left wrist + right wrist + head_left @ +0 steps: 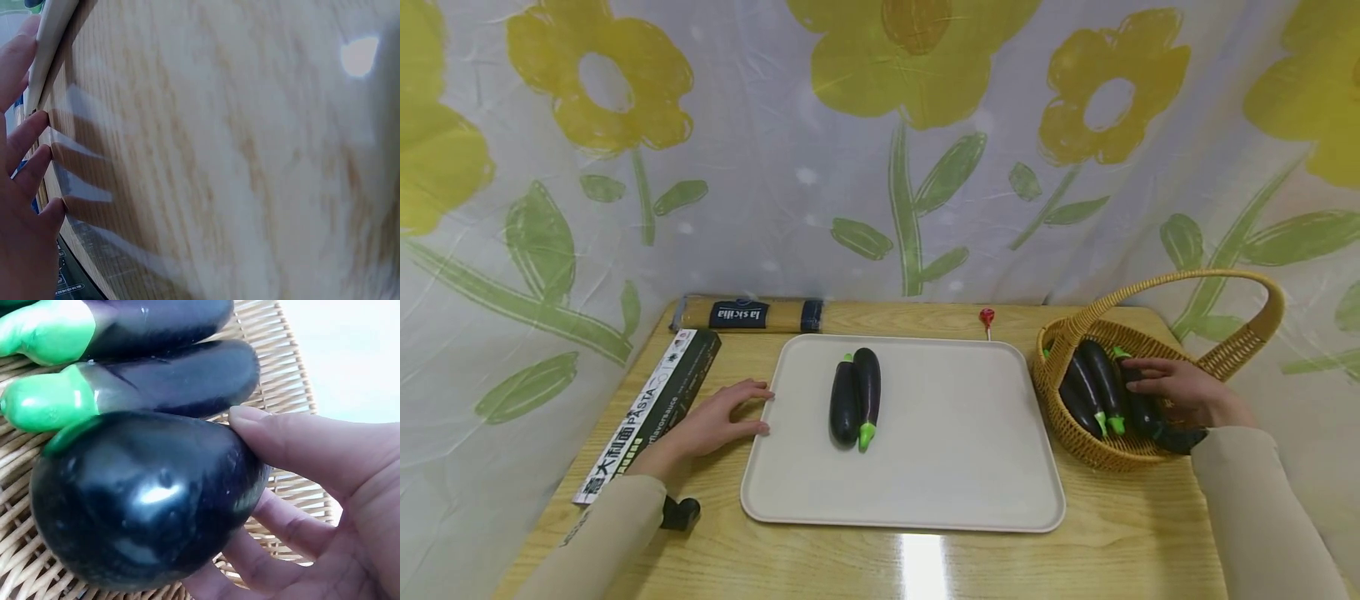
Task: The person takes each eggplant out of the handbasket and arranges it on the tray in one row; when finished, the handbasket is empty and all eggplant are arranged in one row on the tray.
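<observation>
The right hand (1183, 390) reaches into the wicker basket (1097, 454) and grasps an eggplant (144, 506), thumb on 1 side and fingers curled round the other. The left hand (722, 421) is relaxed and holds nothing; its fingers are spread, their tips at the left rim of the pale tray (955, 450).

The gripped eggplant is inside the basket, on the right of at least 2 other eggplants (1102, 383), whose green ends point towards the person; its own green end is on the far side. Whether it is lifted off the basket's bottom, I cannot tell. The basket stands just beside the tray's right edge, its arched handle upright.

On the left half of the tray, 2 eggplants (868, 383) lie side by side, touching, with green ends in opposite directions. Left of the tray, a pasta box (658, 400) lies slanted, partly behind the left forearm. Behind the tray are a pasta packet (790, 315) and a red lollipop (987, 317) on the wooden table (820, 567). A flowered curtain (760, 217) hangs behind.
</observation>
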Available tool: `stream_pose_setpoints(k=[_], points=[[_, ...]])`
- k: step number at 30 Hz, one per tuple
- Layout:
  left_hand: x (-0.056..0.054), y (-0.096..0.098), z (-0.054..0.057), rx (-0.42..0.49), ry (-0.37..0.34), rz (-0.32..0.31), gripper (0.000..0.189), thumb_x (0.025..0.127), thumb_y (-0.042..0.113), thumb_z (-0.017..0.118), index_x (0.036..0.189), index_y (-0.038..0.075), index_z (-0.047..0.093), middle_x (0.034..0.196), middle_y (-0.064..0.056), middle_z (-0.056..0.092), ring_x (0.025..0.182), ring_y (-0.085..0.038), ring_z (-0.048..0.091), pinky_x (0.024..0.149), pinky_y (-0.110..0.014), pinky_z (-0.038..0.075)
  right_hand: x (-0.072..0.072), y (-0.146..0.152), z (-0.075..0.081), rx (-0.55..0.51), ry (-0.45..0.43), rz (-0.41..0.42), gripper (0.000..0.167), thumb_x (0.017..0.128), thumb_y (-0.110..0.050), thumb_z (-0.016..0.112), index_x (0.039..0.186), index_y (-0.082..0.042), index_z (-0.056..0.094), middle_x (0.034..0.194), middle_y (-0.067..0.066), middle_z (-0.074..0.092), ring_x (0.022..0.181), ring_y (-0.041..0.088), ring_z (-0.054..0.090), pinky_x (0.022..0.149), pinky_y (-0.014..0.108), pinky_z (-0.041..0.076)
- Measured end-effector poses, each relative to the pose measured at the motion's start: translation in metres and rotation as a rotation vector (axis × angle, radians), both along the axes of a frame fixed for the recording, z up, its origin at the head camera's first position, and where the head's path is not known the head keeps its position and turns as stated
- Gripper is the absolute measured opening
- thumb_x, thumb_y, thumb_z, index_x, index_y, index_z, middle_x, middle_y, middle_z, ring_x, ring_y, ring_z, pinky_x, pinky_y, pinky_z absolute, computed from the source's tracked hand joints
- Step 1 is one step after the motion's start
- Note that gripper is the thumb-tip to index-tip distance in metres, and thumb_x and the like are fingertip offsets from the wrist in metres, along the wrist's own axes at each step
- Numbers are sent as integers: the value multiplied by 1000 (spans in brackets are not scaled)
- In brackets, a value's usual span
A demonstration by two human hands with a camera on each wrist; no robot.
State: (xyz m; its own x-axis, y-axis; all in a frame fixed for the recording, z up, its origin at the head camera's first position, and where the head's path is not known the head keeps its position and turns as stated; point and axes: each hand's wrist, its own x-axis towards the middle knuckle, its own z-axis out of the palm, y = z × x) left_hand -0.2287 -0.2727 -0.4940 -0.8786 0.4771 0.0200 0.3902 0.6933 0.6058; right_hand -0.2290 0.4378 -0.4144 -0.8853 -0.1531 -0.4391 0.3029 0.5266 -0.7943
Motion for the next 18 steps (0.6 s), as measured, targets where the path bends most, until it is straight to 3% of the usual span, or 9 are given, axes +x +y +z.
stream_pose_setpoints(k=[5,9,12,15,18], points=[[0,0,0,6,1,-3,52,89,42,70,132,14,58,147,-18,45,141,-45,27,111,-64,22,1,-3,2,-19,34,-20,69,99,-27,61,151,2,26,151,36,23,94,9,62,79,37,57],[0,-1,0,3,-3,0,52,89,42,70,132,15,58,147,-17,45,141,-45,26,111,-65,21,3,-6,8,112,114,45,72,99,-35,59,151,4,27,148,40,25,118,33,55,80,37,56],[0,-1,1,-1,-4,2,52,89,43,69,132,15,58,147,-17,45,141,-45,26,111,-65,22,5,-9,14,142,155,74,72,100,-36,56,150,5,26,147,44,20,130,51,36,84,43,56],[0,-1,1,1,-2,2,52,89,42,70,132,14,58,147,-17,45,141,-45,27,111,-64,22,8,-14,18,107,167,62,72,101,-36,55,151,5,23,148,43,18,133,54,30,88,49,55],[1,0,1,1,3,0,53,89,42,70,132,14,58,147,-17,45,140,-45,28,111,-64,22,13,-20,23,105,183,49,73,101,-39,54,152,4,23,149,40,22,130,50,37,89,50,54]])
